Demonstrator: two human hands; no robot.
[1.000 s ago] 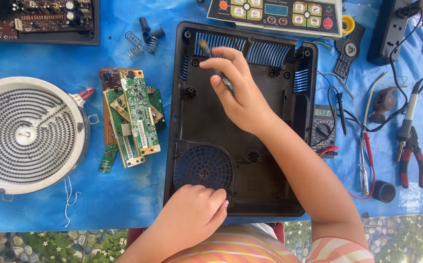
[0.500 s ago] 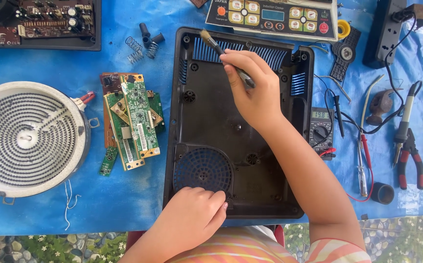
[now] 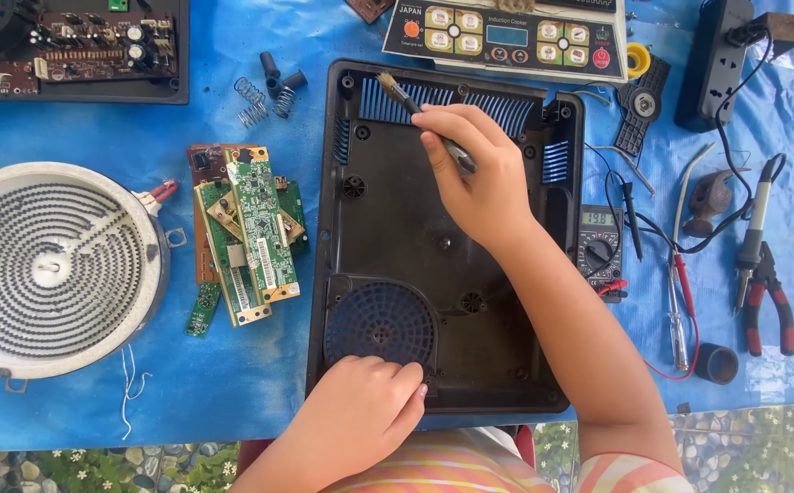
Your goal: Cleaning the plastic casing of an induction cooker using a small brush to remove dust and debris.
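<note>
The right hand (image 3: 474, 178) grips a small brush (image 3: 424, 117), bristles at the black cooker housing's (image 3: 397, 237) 12 o'clock vents. The left hand (image 3: 360, 415), fingers curled, presses the housing's 6 o'clock edge on the bench (image 3: 232, 383).

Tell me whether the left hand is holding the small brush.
No: the small brush is in the right hand; the left hand rests on the black plastic casing.

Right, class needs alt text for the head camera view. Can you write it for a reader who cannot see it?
A right hand holds a small brush to the vent slots of an empty black cooker housing on a blue cloth, while the left hand steadies its near edge. Circuit boards and a round heating coil lie left; a multimeter and pliers right.
</note>
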